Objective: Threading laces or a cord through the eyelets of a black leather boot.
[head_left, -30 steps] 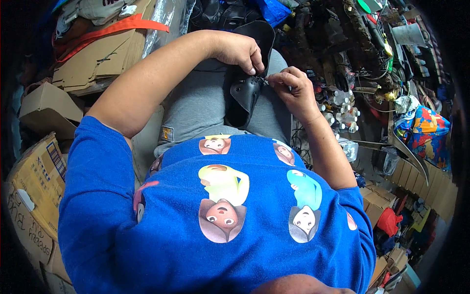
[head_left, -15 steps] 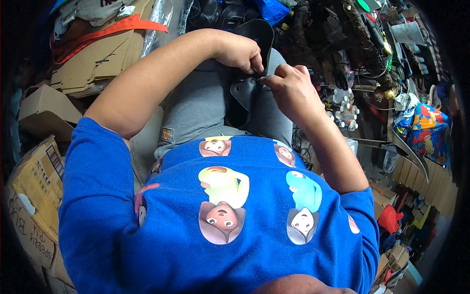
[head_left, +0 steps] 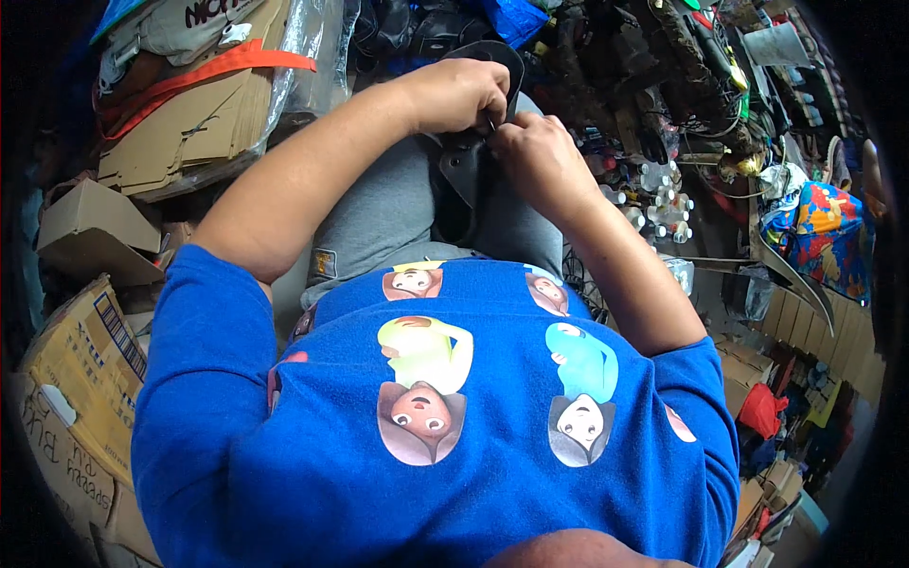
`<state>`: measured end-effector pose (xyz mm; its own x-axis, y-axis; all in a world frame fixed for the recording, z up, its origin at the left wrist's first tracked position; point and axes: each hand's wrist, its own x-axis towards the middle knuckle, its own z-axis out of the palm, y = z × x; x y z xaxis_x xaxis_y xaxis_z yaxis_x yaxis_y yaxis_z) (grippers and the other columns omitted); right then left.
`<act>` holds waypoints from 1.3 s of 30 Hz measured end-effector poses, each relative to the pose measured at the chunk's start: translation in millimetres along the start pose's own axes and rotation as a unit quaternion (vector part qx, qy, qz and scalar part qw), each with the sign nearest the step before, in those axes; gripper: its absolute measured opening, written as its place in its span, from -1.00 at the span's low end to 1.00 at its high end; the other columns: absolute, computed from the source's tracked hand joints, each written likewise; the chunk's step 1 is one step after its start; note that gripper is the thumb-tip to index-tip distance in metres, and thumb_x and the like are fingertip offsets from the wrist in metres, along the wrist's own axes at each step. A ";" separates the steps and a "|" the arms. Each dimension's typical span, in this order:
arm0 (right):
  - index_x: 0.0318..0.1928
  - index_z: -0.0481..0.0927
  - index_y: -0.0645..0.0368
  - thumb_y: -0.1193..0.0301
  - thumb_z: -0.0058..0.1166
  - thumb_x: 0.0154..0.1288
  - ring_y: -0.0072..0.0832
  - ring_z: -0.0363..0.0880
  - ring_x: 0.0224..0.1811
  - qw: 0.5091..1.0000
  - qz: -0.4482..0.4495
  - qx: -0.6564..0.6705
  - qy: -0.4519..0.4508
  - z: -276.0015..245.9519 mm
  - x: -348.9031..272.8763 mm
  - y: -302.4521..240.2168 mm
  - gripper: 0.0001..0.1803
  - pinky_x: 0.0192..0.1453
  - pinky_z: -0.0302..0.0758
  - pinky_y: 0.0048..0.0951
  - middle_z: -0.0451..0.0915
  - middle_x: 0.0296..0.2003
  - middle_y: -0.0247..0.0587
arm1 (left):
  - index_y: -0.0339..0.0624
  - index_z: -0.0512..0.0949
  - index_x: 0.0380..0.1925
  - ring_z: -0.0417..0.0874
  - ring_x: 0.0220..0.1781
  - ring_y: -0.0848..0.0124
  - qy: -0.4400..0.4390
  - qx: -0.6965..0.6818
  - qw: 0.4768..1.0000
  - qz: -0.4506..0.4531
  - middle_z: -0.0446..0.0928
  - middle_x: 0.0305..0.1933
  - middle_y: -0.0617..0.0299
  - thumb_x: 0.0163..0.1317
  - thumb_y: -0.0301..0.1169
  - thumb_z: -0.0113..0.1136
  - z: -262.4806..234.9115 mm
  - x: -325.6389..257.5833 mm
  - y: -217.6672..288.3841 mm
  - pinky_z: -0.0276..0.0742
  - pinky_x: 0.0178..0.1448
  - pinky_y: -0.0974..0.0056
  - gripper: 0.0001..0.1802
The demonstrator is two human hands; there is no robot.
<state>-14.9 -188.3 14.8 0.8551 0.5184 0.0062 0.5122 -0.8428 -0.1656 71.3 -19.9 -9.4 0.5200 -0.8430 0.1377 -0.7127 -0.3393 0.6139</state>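
On my lap lies a black leather-like piece (head_left: pixel 459 172), smooth and curved, with small round holes in its near flap. Its far end rises behind my left hand as a rounded edge. My left hand (head_left: pixel 466 93) is closed on the piece's middle, fingers bent downward. Close against it, my right hand (head_left: pixel 540 151) is closed in a pinch at the same spot. Between the fingertips a thin bright glint shows, too small to name. The fingers cover most of the middle of the piece.
Flattened cardboard (head_left: pixel 189 123) with a red strap lies at the far left, above an open carton (head_left: pixel 99 232). To the right stand several small clear bottles (head_left: pixel 663 204), a curved blade (head_left: pixel 795 284) and a colourful bag (head_left: pixel 828 232). Dark bags lie beyond my knees.
Both hands have shifted slightly, my right hand moving up and left, closer to my left hand. The black piece's near flap now shows less of its surface.
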 end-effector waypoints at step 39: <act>0.19 0.44 0.15 0.43 0.19 0.17 -0.52 0.51 -0.10 0.844 0.357 0.399 0.012 22.3 -129.5 136.6 -0.47 -0.05 0.45 -0.52 0.55 -0.08 -0.17 | -0.30 0.48 -0.09 0.57 -0.06 0.18 0.313 -0.029 0.894 -0.319 0.56 -0.15 0.07 0.28 -0.13 0.08 -29.7 -160.9 -19.3 0.43 0.10 0.19 -0.57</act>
<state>-57.5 -367.3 -30.6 0.9294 -0.0923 -0.3573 -0.3438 -0.5681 -0.7477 15.5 134.7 -20.3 0.9865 -0.0808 0.1425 -0.1613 -0.6303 0.7594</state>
